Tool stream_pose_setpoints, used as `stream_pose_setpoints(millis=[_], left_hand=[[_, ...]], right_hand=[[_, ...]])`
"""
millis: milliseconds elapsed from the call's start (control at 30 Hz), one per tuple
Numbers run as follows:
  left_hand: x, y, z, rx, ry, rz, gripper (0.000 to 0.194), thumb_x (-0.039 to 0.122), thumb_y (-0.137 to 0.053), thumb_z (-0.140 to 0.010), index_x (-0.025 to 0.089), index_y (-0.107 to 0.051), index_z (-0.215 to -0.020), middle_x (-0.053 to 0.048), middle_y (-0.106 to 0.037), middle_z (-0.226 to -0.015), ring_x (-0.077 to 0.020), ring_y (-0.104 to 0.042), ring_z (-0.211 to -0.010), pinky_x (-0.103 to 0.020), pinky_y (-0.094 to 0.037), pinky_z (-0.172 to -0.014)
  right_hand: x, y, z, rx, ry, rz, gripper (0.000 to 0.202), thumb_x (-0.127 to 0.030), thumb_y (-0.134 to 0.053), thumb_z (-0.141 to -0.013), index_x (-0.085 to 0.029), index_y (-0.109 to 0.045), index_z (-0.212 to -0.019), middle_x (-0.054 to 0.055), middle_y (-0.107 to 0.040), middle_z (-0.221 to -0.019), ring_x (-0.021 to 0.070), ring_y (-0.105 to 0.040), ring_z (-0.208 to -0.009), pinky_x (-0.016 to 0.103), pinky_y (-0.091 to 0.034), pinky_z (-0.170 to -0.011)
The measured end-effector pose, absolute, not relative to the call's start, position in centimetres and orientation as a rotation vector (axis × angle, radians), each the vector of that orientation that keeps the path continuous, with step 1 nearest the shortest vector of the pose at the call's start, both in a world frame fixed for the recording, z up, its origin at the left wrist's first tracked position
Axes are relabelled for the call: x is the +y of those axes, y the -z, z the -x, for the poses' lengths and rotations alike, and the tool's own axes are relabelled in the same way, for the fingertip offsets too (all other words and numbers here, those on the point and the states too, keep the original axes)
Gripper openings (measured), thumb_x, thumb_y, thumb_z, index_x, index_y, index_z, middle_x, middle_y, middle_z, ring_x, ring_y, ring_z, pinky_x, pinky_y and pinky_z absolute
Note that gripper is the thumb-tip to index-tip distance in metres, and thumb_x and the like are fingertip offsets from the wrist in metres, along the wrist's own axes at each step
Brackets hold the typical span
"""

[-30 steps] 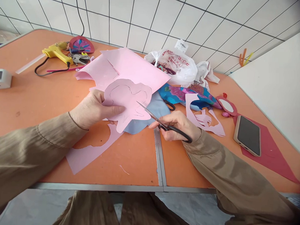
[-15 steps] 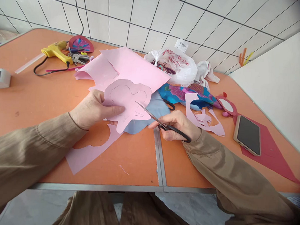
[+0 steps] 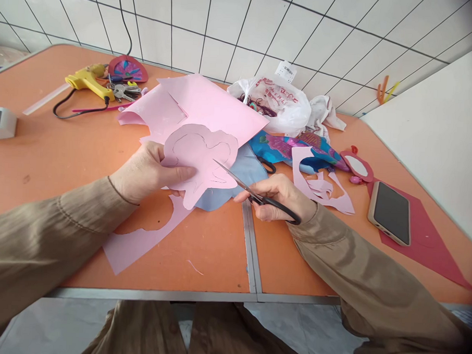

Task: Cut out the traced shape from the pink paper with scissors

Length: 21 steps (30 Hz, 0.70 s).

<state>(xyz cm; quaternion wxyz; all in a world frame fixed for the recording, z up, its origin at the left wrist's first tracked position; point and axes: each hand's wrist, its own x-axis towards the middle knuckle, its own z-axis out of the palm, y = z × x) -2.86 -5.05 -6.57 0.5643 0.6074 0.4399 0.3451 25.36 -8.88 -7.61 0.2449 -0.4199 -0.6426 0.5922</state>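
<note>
My left hand (image 3: pixel 142 172) grips a pink paper cut-out (image 3: pixel 200 144) at its left side, thumb on top and fingers beneath. A drawn outline with rounded lobes runs inside its cut edge. Black-handled scissors (image 3: pixel 276 204) are in my right hand (image 3: pixel 284 195), their tip over the middle of the cut-out and the blades looking nearly closed. Behind the cut-out lies a larger pink sheet (image 3: pixel 211 100) with a slit in it. Light blue material (image 3: pixel 247 172) shows underneath. A pink offcut (image 3: pixel 139 246) rests on the table below my left hand.
Farther left are a yellow glue gun (image 3: pixel 89 82), keys (image 3: pixel 125 92) and a white device (image 3: pixel 0 123). A plastic bag (image 3: pixel 282 103) and blue floral fabric (image 3: pixel 274 147) lie behind. To the right are pink scraps (image 3: pixel 342 200) and a phone (image 3: pixel 391 212) on red paper (image 3: pixel 432 243).
</note>
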Motion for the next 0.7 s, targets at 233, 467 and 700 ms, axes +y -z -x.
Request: stream_pose_setpoints(millis=[233, 467, 700], left_hand=[[-4.9, 6.8, 2.9, 1.009, -0.812, -1.425, 0.016, 0.029, -0.078, -0.064, 0.016, -0.071, -0.059, -0.004, -0.067, -0.055, -0.0181, -0.063, -0.05, -0.029, -0.055, -0.046], [-5.0, 6.9, 2.9, 1.019, -0.817, -1.423, 0.017, 0.029, -0.079, -0.063, 0.017, -0.07, -0.058, -0.002, -0.066, -0.054, -0.0167, -0.062, -0.05, -0.027, -0.054, -0.047], [-5.1, 6.7, 2.8, 1.042, -0.803, -1.386, 0.013, 0.025, -0.079, -0.063, 0.015, -0.071, -0.059, -0.004, -0.067, -0.055, -0.0177, -0.064, -0.052, -0.028, -0.055, -0.048]], right_hand=[[-8.4, 8.2, -25.5, -1.776, -1.627, 1.113, 0.056, -0.057, -0.085, -0.069, -0.009, -0.077, -0.096, -0.005, -0.052, -0.054, 0.0061, -0.046, -0.042, 0.02, -0.039, -0.039], [-7.9, 9.3, -25.8, -1.801, -1.615, 1.059, 0.054, -0.055, -0.085, -0.069, -0.009, -0.077, -0.095, -0.005, -0.051, -0.051, 0.0063, -0.045, -0.039, 0.02, -0.037, -0.035], [-8.0, 9.2, -25.7, -1.767, -1.63, 1.052, 0.053, -0.055, -0.086, -0.068, -0.009, -0.077, -0.094, -0.006, -0.05, -0.049, 0.0056, -0.045, -0.037, 0.019, -0.035, -0.034]])
